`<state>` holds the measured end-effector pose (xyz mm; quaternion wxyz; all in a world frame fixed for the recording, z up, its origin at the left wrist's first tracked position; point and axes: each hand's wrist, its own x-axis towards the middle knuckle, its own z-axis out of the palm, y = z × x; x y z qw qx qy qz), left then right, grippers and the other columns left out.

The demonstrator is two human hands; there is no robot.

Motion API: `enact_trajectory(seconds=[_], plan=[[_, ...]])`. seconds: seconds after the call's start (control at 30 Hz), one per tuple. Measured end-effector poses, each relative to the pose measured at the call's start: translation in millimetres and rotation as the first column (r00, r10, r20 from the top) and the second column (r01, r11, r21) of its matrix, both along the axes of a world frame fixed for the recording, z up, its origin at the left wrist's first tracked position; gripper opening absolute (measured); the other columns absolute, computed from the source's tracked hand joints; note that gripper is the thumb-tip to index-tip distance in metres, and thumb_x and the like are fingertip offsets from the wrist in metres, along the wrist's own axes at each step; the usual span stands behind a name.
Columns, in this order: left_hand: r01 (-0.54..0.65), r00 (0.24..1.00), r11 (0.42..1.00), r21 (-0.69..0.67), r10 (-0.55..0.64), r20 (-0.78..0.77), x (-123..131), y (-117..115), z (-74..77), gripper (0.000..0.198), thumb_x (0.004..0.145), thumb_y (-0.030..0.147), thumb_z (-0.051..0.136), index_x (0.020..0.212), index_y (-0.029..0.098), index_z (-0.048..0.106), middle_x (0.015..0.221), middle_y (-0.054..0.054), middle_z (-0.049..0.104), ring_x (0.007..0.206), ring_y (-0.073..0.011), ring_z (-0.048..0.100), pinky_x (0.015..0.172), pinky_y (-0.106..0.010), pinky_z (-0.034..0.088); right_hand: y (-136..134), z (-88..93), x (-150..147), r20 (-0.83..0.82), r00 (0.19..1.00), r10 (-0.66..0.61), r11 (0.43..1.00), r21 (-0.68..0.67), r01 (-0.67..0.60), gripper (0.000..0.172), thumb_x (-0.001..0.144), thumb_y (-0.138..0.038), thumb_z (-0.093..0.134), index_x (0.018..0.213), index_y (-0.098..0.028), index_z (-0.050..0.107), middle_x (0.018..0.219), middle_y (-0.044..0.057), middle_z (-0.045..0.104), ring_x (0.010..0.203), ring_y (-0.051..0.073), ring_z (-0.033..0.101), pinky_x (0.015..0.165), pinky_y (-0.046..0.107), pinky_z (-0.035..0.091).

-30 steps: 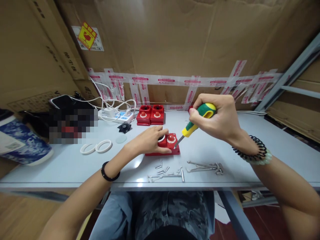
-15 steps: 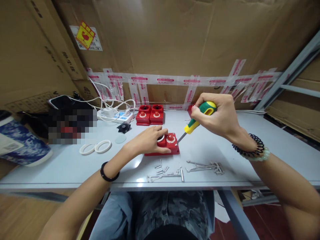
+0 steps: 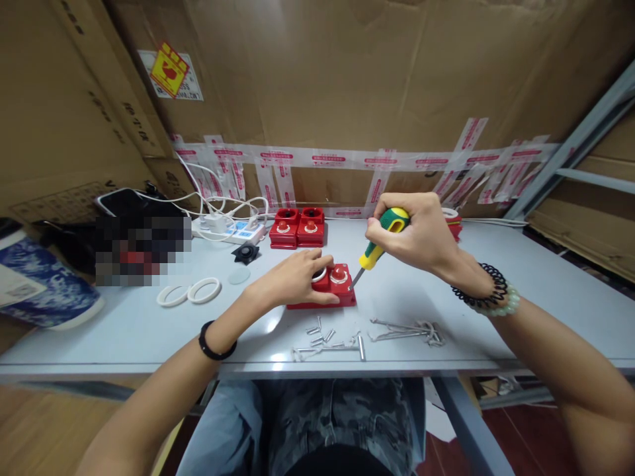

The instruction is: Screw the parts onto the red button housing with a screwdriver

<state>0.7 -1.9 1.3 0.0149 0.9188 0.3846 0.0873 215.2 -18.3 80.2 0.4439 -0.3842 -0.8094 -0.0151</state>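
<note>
From where I stand, cardboard (image 3: 307,79) backs everything; below it runs the pale, smooth table (image 3: 536,291); over the table, the right hand (image 3: 421,231) wraps firmly around a screwdriver (image 3: 370,254), while the left hand (image 3: 297,281) is curled over a red box (image 3: 342,287), thumb along its front, holding it down. The box lies near the table's front edge, in the middle, the screwdriver's tip at its right front corner; whether the tip is seated I cannot tell. The box looks light, hard and glossy, so it may skid; best held by its straight sides, fingers off the red dome (image 3: 339,272), which could be fragile. The screwdriver's fat handle should grip well, its shaft stiff. Two similar boxes (image 3: 284,239) stand side by side behind; white rings (image 3: 204,301) lie to the left, near a clear disc (image 3: 239,276), likely brittle; smallest, loose metal pins (image 3: 329,336) lie in front, easy to scatter.
</note>
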Motion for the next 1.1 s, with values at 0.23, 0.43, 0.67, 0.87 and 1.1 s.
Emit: enact_trajectory(seconds=[0.23, 0.43, 0.67, 0.87, 1.1], plan=[[-0.006, 1.0, 1.0, 0.002, 0.006, 0.004, -0.4, 0.4, -1.3, 0.055, 0.08, 0.067, 0.058, 0.107, 0.019, 0.057, 0.096, -0.006, 0.056, 0.084, -0.0231, 0.055, 0.076, -0.033, 0.043, 6.9, 4.2, -12.8, 0.109, 0.98, -0.166, 0.986, 0.043, 0.163, 0.016, 0.068, -0.025, 0.055, 0.054, -0.018, 0.049, 0.049, -0.003, 0.046, 0.049, 0.01, 0.036, 0.053, 0.027, 0.029], [-0.013, 1.0, 1.0, -0.008, 0.013, 0.004, 0.1, 0.0, -0.5, 0.055, 0.079, 0.066, 0.06, 0.108, 0.019, 0.057, 0.096, -0.006, 0.056, 0.084, -0.0235, 0.056, 0.074, -0.033, 0.043, 14.2, 4.3, -16.4, 0.188, 0.93, -0.316, 0.949, 0.066, 0.309, 0.021, 0.069, -0.028, 0.057, 0.052, -0.019, 0.048, 0.048, -0.002, 0.044, 0.048, 0.011, 0.033, 0.054, 0.029, 0.028], [0.0, 1.0, 1.0, -0.008, 0.0, 0.01, 0.5, 2.0, -2.2, 0.052, 0.08, 0.062, 0.062, 0.109, 0.019, 0.057, 0.099, -0.007, 0.058, 0.09, -0.0255, 0.058, 0.079, -0.034, 0.044, -0.6, 11.2, -19.1, 0.226, 0.95, 0.213, 0.973, -0.132, -0.187, 0.023, 0.077, -0.018, 0.056, 0.101, -0.02, 0.056, 0.083, 0.0, 0.062, 0.066, 0.011, 0.049, 0.063, 0.026, 0.037], [-0.009, 1.0, 1.0, -0.003, 0.009, -0.022, 0.9, 0.3, 0.1, 0.052, 0.08, 0.061, 0.062, 0.107, 0.018, 0.057, 0.097, -0.007, 0.056, 0.086, -0.0243, 0.057, 0.076, -0.033, 0.044, -6.0, 38.7, -4.5, 0.375, 0.759, 0.533, 0.831, -0.4, -0.386, 0.024, 0.082, -0.019, 0.056, 0.106, -0.021, 0.054, 0.098, 0.002, 0.063, 0.079, 0.013, 0.054, 0.068, 0.027, 0.041], [-0.004, 1.0, 1.0, 0.026, 0.005, -0.003, -0.5, 0.1, -1.4, 0.052, 0.08, 0.065, 0.06, 0.105, 0.019, 0.057, 0.093, -0.005, 0.055, 0.082, -0.0226, 0.056, 0.073, -0.032, 0.043, 7.2, 25.7, -7.5, 0.45, 0.884, -0.13, 0.987, -0.03, 0.16, 0.04, 0.087, -0.055, 0.054, 0.073, -0.018, 0.057, 0.061, 0.002, 0.054, 0.058, 0.016, 0.048, 0.059, 0.03, 0.032]])
